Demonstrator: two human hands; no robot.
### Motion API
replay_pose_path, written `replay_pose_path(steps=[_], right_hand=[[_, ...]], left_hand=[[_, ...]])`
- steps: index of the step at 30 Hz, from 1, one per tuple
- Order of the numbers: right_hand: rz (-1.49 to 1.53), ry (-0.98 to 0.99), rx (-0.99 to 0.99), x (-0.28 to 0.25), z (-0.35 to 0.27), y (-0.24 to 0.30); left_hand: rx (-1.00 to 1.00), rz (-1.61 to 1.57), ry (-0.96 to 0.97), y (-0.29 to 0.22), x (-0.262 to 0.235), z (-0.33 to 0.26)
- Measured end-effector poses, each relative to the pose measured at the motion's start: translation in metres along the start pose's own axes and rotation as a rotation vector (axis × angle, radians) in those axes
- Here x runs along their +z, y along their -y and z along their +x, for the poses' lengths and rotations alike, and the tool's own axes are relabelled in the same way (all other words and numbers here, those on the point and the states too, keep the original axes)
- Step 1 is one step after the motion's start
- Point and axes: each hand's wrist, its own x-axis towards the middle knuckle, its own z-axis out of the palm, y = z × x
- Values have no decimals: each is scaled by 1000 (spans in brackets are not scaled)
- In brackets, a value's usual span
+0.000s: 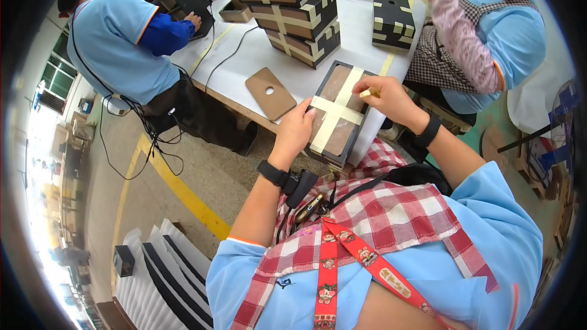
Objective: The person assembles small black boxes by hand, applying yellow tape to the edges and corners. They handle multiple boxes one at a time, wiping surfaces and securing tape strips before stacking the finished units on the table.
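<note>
The left hand leans ahead with its arm behind it, and the right hand, a little farther ahead, curls its fingers toward the left hand, its own arm slanting back.

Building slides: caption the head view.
Left hand on a tape-crossed box, right hand at its edge, stacked taped boxes beyond.

This is a workshop: co-workers at upper left and upper right wear matching shirts, and taped boxes stand stacked at top centre.
</note>
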Motion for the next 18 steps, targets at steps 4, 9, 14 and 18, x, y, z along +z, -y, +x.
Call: replay_pose_path(steps=[4, 9, 14, 18], right_hand=[[-44, 115, -113, 10, 14, 8], [-238, 228, -268, 16, 24, 8], [-414, 320, -252, 18, 28, 22], [-562, 395, -145, 19, 26, 44]], left_hand=[[46, 254, -90, -10, 7, 5], [167, 266, -32, 2, -2, 17], [199, 240, 59, 11, -10, 26], [204, 259, 69, 8, -12, 26]])
